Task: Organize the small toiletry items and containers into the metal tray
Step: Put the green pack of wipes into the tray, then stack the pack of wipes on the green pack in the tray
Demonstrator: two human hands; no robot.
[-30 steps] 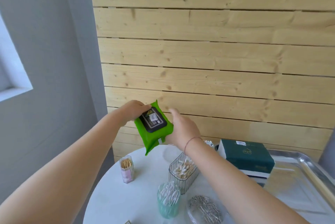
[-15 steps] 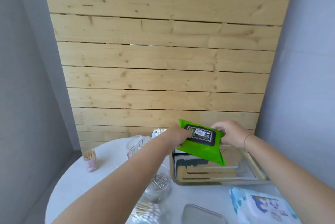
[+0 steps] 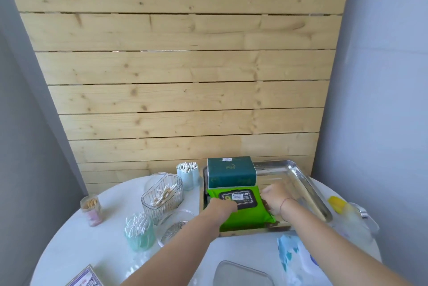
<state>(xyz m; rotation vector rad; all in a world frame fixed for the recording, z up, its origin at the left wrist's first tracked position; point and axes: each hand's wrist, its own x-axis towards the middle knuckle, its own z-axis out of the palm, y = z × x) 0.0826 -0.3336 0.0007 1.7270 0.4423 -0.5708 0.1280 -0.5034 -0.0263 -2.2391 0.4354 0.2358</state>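
**Now both our hands rest on a green wipes pack in the metal tray**

Looking down, we see our two bare arms reach over a round white table (image 3: 76, 246) toward a metal tray (image 3: 308, 183) that sits against a wooden plank wall (image 3: 185, 77). A green wipes pack (image 3: 249, 216) lies flat in the tray's near left part, its far edge touching a dark green box (image 3: 231, 171) at the tray's back left corner. Our left hand (image 3: 223, 207) grips the pack's left side, fingers curled over its top. Our right hand (image 3: 276, 195) holds the pack's right edge, fingers spread a little and blurred.

Left of the tray stand a clear ribbed container of cotton swabs (image 3: 163, 195), a pale blue cup of swabs (image 3: 188, 173), a teal cup of swabs (image 3: 139, 233) and a small jar of toothpicks (image 3: 91, 210). Right of the tray lies a yellow-capped clear item (image 3: 337, 203).
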